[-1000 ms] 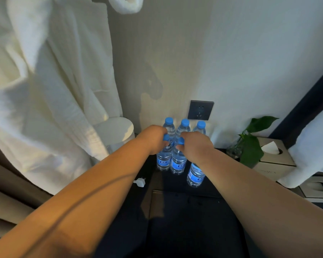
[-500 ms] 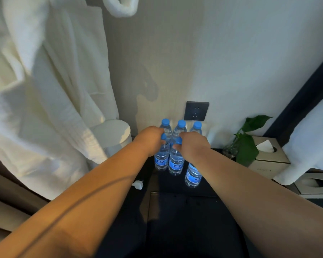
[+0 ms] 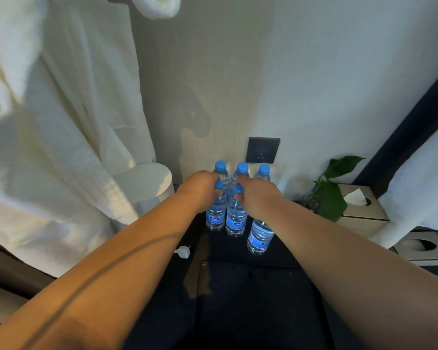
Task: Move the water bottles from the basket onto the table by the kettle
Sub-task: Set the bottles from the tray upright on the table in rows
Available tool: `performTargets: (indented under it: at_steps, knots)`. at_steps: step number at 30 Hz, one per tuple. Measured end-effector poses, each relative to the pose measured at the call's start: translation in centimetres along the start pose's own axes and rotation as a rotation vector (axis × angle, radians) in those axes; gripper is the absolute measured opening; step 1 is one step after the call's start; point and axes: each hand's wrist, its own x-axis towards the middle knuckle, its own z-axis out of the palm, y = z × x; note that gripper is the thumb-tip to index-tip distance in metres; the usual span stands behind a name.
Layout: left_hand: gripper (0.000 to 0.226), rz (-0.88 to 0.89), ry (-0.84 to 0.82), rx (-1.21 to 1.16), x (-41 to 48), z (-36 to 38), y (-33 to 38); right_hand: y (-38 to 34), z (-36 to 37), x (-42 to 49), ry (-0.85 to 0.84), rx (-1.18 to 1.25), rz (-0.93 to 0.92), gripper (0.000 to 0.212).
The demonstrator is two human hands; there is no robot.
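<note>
Hotel rm: white bathrobe (image 3: 61,122) hung by wall (image 3: 314,84), kettle (image 3: 147,185), tissue box (image 3: 359,223) (plus small water bottles (image 3: 235,218)).

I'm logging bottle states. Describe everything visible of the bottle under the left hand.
The front-left bottle is clear ribbed plastic, full of water, with a blue cap and blue label. It stands upright on the dark table, its neck gripped by the left hand. The middle bottle, gripped by the right hand, stands close beside it; whether they touch is unclear.
</note>
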Motion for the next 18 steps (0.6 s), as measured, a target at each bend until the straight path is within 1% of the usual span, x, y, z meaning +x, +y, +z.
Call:
performTargets:
  at_steps: [9,15,16,18]
  knots:
    - [0.023,0.017,0.011,0.035,0.5,0.2,0.2,0.7,0.4,1.0,0.011,0.085,0.052,0.043]
    - [0.022,0.019,0.004,0.037,0.6,0.2,0.3,0.7,-0.1,1.6,-0.009,-0.007,0.088,0.052]
    - [0.022,0.022,0.004,0.041,0.6,0.2,0.2,0.7,-0.2,1.6,-0.009,-0.016,0.077,0.051]
    - [0.023,0.031,0.009,0.042,0.6,0.2,0.0,0.8,-0.2,1.7,-0.016,-0.011,0.04,0.044]
